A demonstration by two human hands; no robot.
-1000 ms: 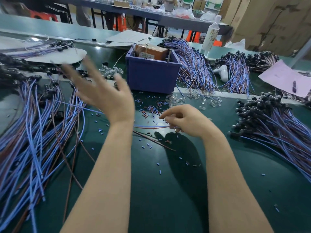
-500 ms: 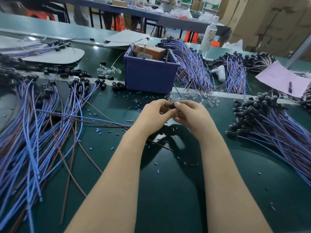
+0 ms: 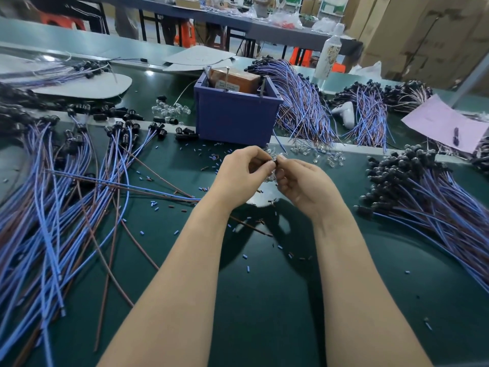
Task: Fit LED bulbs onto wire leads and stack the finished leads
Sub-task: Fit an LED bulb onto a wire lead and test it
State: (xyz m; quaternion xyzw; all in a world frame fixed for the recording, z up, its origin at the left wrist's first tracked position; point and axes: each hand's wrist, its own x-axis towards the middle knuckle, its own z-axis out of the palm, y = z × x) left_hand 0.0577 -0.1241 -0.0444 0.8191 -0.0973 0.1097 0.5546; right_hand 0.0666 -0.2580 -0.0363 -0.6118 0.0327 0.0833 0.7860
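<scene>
Wire lead (image 3: 127, 186) trails left over the worktop (image 3: 264, 300), its black socket end (image 3: 274, 162) pinched by left hand (image 3: 239, 178) and right hand (image 3: 301, 186), bulb fitting apparently under way; loose bulbs (image 3: 322, 154) and heaped leads (image 3: 436, 197) suggest many remain

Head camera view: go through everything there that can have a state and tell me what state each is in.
Left hand, pinching the black socket.
Right hand, pinching the same socket from the other side.
Black socket, held in the air between both hands.
Blue bin, upright, open-topped, brown box inside.
Bottle, upright.
Left leads, spread loose.
Right leads, piled, black ends bunched.
Clear bulbs, scattered loose.
</scene>
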